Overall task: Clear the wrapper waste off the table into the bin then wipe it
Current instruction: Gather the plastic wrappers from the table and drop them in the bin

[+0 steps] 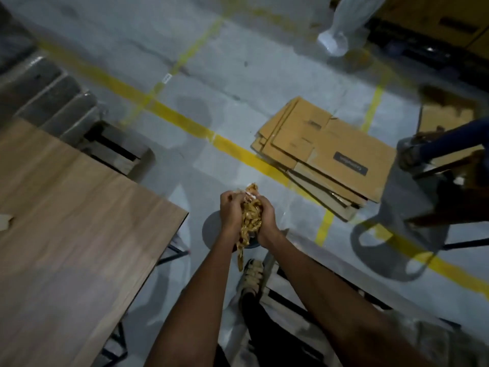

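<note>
Both hands, left hand point(231, 211) and right hand point(267, 221), are clenching 1 wad of wrapper waste point(250, 217) at lower centre, above a dark round bin point(211, 231). A trailing strip is dangling and could be dropping beside the bin, onto the floor.

Head view: worn on the head, facing forward and steeply down, close above the left hand point(232, 211).
Shared ground: none, single view.

A wooden table point(66, 207) bears a pale scrap point(4, 221) at its left edge; flattened cardboard boxes point(322, 154) lie on the floor point(211, 75).
</note>
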{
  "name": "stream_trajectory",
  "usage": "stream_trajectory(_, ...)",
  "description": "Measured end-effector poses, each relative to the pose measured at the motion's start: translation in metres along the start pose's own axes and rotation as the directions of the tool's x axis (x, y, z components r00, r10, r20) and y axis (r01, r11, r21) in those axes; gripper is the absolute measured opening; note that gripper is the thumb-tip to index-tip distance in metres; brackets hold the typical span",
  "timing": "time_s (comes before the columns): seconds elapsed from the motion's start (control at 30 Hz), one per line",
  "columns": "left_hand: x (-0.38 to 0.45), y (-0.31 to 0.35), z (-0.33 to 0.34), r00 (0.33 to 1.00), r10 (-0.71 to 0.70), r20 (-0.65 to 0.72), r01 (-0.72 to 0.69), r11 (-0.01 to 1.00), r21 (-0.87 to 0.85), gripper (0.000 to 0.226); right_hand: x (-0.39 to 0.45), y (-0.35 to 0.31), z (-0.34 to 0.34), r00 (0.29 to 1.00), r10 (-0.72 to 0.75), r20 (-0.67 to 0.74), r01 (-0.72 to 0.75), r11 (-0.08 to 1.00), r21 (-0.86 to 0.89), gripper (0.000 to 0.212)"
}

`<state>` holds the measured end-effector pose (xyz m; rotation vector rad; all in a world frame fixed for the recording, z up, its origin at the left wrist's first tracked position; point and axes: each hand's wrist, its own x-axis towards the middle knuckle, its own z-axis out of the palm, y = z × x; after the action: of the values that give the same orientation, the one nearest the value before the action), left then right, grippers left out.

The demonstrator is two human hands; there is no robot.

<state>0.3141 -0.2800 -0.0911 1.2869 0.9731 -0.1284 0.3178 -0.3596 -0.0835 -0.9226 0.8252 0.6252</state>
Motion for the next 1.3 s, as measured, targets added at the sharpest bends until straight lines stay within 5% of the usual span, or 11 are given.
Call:
stream_trajectory(0.13, 0.076, -0.064, 0.026, 0.993, -0.122, -0.005, 0.122, 0.992, 0.031, 0.023, 0.089, 0.017, -0.037, 0.995, 0.1, -0.027, -0.1, 0.995, 0.002, 0.041)
stream_trajectory(0.27, 0.185, -0.183, 0.049, 0.969, -0.245, -0.031, 0.246, 0.968, 0.045, 0.05, 0.194, 0.047, -0.087, 0.988, 0.082, -0.134, -0.092, 0.993, -0.067, 0.043)
stream_trajectory(0.43, 0.279, -0.273, 0.072, 0.916, -0.4, 0.024, 0.399, 0.916, 0.05, 0.076, 0.303, 0.08, -0.155, 0.99, 0.119, -0.082, -0.13, 0.981, -0.145, 0.049)
stream_trajectory(0.67, 0.39, -0.371, 0.058, 0.929, -0.363, -0.068, 0.37, 0.915, 0.163, 0.09, 0.409, 0.115, -0.196, 0.985, 0.11, -0.131, -0.131, 0.978, -0.16, 0.051)
stream_trajectory(0.83, 0.369, -0.327, 0.062, 0.968, -0.243, -0.061, 0.251, 0.945, 0.209, 0.078, 0.438, 0.127, -0.203, 0.984, -0.02, -0.18, -0.049, 0.928, -0.37, 0.048)
stream_trajectory(1.03, 0.327, -0.299, 0.077, 0.984, -0.179, -0.007, 0.166, 0.895, 0.413, 0.06, 0.428, 0.129, -0.208, 0.907, -0.403, -0.124, 0.092, 0.478, -0.874, 0.068)
stream_trajectory(1.13, 0.299, -0.281, 0.078, 0.983, -0.181, 0.015, 0.155, 0.883, 0.443, 0.058, 0.4, 0.119, -0.205, 0.907, -0.414, -0.078, 0.057, 0.304, -0.951, 0.048)
stream_trajectory(1.3, 0.226, -0.222, 0.067, 0.983, -0.174, 0.064, 0.128, 0.886, 0.445, 0.053, 0.309, 0.096, -0.171, 0.889, -0.452, -0.074, 0.072, 0.298, -0.952, 0.036)
